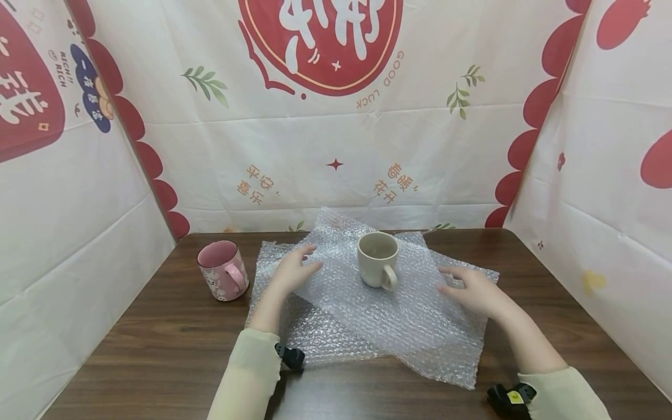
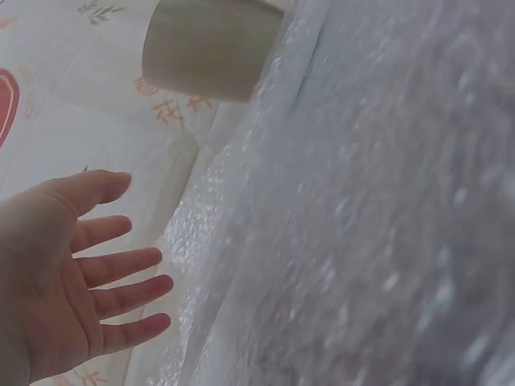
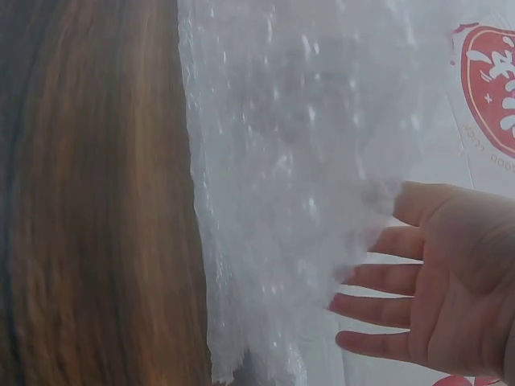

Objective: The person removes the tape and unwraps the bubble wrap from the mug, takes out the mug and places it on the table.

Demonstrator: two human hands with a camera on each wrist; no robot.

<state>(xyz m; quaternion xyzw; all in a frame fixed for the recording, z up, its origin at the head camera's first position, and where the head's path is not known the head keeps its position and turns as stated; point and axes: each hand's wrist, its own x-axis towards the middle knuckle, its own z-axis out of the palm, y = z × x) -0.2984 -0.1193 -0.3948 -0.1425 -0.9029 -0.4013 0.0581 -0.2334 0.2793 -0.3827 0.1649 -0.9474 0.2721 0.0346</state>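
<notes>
A cream mug (image 1: 374, 267) stands upright on overlapping sheets of bubble wrap (image 1: 346, 318), its handle toward the front right. My left hand (image 1: 291, 270) hovers over the wrap to the left of the mug, fingers spread and apart from it; the left wrist view shows this hand (image 2: 60, 277) with nothing in it. To the right of the mug, my right hand (image 1: 475, 290) is held over the wrap's right part, its fingers loosely extended. In the right wrist view the fingertips of the right hand (image 3: 451, 277) overlap the wrap's edge; whether they touch it is unclear.
A pink patterned mug (image 1: 223, 271) stands on the wooden table (image 1: 157, 338), left of the wrap. White printed cloth (image 1: 336, 140) hangs behind the table and along both sides. Black camera straps (image 1: 291, 356) are worn at the wrists.
</notes>
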